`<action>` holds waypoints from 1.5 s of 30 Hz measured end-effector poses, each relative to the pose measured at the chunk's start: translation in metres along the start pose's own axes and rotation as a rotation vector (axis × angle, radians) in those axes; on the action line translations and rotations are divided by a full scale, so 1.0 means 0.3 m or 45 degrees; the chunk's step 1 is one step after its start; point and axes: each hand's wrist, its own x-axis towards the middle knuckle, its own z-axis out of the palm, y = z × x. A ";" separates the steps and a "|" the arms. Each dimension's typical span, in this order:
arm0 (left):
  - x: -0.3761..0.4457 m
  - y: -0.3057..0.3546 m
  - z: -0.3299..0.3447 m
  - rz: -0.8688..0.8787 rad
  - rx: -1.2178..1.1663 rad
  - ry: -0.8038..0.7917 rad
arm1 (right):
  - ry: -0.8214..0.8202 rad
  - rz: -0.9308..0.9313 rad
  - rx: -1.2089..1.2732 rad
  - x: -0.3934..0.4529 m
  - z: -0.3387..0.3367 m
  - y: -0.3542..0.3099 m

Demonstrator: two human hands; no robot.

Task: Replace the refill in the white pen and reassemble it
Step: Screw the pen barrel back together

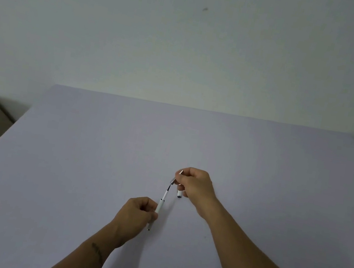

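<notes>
- While the left hand (137, 212) is closed around the lower part of a white pen barrel (159, 208), the barrel stands tilted, its top leaning away from the person and slightly to the right, its dark lower tip (149, 229) poking out below the fist.
- From the barrel's open top a thin refill (165, 193) sticks out, white at first and then dark, running up towards the right hand (195, 187).
- That right hand is pinched shut, thumb and forefinger together on a small metallic piece (176, 176) at the upper end of the refill; whether this piece is joined to the refill or only touching it cannot be told.
- Tucked under the lower fingers of the same hand is a short white part (179, 193) with a dark end, which looks like another section of the pen.
- Both hands are held just above the pale lilac worktop (89, 142), near its middle and a little towards the near edge, well apart from the left and right edges.
- Both forearms are bare; the left one carries a dark mark (97, 252) on its inner side.
- Beyond the far edge of the worktop rises a plain pale wall (141, 33) with one small dark spot (205, 9) on it.
</notes>
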 end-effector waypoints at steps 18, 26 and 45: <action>-0.051 0.013 -0.093 0.182 -0.044 0.028 | -0.134 0.022 -0.146 -0.079 0.045 0.018; -0.044 0.011 -0.118 0.196 -0.052 -0.019 | -0.158 -0.018 -0.304 -0.066 0.053 0.018; -0.033 0.027 -0.149 0.152 0.002 -0.096 | -0.229 -0.080 -0.470 -0.055 0.052 -0.014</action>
